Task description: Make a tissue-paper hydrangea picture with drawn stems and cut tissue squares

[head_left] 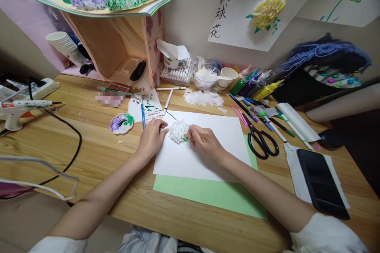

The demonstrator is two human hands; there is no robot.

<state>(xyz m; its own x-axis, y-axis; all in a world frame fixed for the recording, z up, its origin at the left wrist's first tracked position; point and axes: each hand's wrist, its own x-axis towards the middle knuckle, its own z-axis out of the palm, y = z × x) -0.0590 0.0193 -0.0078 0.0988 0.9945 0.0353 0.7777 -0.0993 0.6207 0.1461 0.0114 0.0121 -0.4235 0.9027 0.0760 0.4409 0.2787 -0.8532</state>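
Observation:
A white ruffled paper flower [178, 130] lies on a white sheet of paper [204, 166], with a thin dark line running from its top and a bit of green at its lower right edge. Just left of the flower, my left hand [152, 138] rests on the sheet's edge, its fingers bent downward and its thumb apart, near the petals. My right hand [206, 141] is closed in a pinch at the flower's right side, by the green. Whatever its fingertips hold is hidden. Under the white sheet shows a green sheet [208, 195].
Right of the paper lie black scissors [263, 140], several markers and a phone [322, 182]. Behind stand paint bottles [268, 90], a paper cup [228, 77] and a bowl of white scraps [205, 79]. To the left are a painted palette [122, 123], a glue gun [18, 110] and cables.

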